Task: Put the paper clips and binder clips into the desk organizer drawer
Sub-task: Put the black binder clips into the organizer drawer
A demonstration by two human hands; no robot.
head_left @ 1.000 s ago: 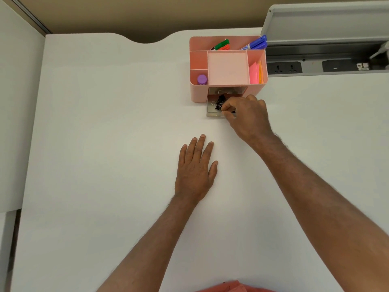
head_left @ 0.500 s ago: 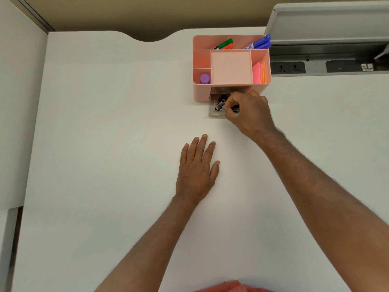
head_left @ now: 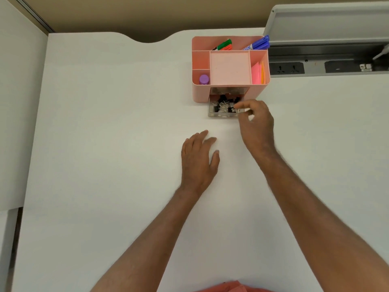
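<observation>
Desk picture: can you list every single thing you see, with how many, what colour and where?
Desk: one, white, under everything.
Organizer: one, pink, far middle of the desk.
Drawer: one, clear, pulled out at the organizer's front.
Clips: a pile, too tangled to count, black and silver, in the drawer.
Markers: green, orange and blue ones, exact count unclear, in the back compartment.
Purple cap: one, front left compartment.
Sticky notes: pink and orange, right compartment.
Socket strip: one, grey, far right.
Left hand: flat on the desk, empty.
Right hand: at the drawer's right end, fingers over the clips.
</observation>
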